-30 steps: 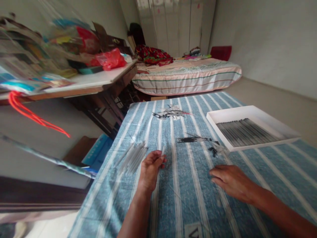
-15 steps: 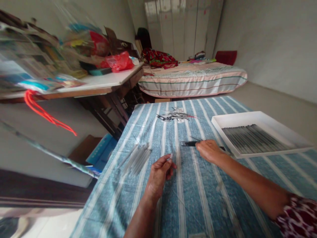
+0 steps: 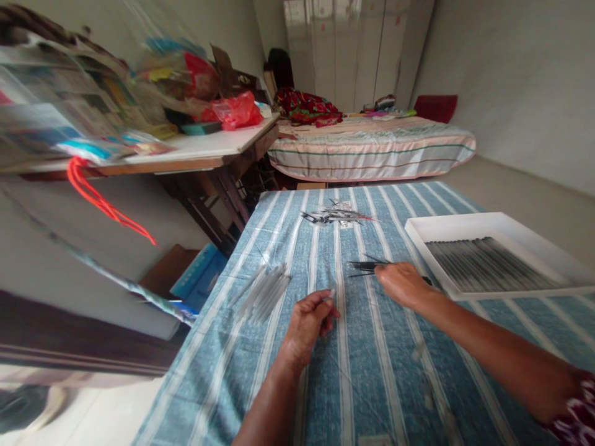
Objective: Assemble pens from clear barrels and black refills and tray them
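My left hand (image 3: pixel 312 319) is closed around a whitish translucent pen barrel (image 3: pixel 331 293), whose tip pokes out above the thumb. Over the middle of the table, my right hand (image 3: pixel 400 284) has its fingers closed at a pile of thin black pen refills (image 3: pixel 365 266). The fingertips and the exact number of refills they pinch are hidden. To the left of my left hand lies a row of similar translucent barrels (image 3: pixel 266 294). Just behind the right hand, part of a small black piece (image 3: pixel 426 280) shows.
A white open box (image 3: pixel 525 232) holding a row of dark pens (image 3: pixel 488 265) stands at the right. Farther back lies a heap of thin dark and clear pieces (image 3: pixel 339 215). A striped blue cloth (image 3: pixel 320 384) covers the table; a cluttered side table (image 3: pixel 223 145) adjoins at left.
My right hand has moved forward and left from the near side of the table to the black refills, which have spread slightly. My left hand still holds the barrel, now tilted more.
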`<state>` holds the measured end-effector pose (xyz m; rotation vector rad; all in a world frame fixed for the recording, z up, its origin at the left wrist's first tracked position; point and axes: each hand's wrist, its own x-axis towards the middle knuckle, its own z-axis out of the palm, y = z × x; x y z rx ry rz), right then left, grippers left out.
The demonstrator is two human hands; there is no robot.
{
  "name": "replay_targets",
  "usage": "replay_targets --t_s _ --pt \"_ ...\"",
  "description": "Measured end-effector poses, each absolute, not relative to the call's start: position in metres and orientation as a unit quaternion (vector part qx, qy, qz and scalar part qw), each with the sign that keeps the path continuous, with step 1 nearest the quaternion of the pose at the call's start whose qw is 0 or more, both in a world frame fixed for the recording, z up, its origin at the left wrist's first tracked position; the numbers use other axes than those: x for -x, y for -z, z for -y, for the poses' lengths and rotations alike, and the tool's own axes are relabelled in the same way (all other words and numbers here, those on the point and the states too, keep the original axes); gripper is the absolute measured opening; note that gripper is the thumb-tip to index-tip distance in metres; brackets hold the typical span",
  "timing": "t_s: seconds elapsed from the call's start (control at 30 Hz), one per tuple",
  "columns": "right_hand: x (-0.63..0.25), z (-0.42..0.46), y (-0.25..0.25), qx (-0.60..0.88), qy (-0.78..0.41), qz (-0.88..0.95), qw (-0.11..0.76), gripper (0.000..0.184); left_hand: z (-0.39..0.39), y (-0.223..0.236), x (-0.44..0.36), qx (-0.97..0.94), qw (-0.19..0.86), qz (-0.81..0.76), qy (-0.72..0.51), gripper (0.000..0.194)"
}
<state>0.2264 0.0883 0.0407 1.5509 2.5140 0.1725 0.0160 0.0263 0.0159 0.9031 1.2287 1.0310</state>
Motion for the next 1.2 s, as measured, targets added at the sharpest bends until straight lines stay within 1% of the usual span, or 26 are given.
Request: replay_targets --t_s 0.17,0.3,0.5,0.7,0.83,1.2 --pt "-0.237 -0.069 -0.054 -0.501 -0.07 -0.86 0.071 0.024 -0.024 -0.018 -0.018 -0.4 0.612 -0.531 -0.428 0.034" --pt "-0.242 -0.062 -0.057 -0.469 -0.092 -0.877 0.056 0.021 -0.022 -0.021 -0.02 -0.414 0.62 -0.524 -0.412 0.039" --pt "-0.24 -0.058 -0.058 -0.448 -0.103 -0.886 0.057 0.019 -0.02 -0.023 -0.022 -0.439 0.639 -0.5 -0.385 0.045" --pt "-0.238 -0.054 -0.063 -0.42 -0.117 -0.897 0.072 0.018 -0.019 -0.023 -0.022 -0.447 0.655 -0.49 -0.361 0.045" --pt "-0.237 -0.051 -0.067 -0.4 -0.127 -0.905 0.072 0.018 -0.018 -0.022 -0.022 -0.468 0.659 -0.482 -0.338 0.041" --pt "-0.241 -0.05 -0.07 -0.391 -0.118 -0.912 0.035 0.017 -0.018 -0.026 -0.022 -0.477 0.67 -0.492 -0.286 0.039"
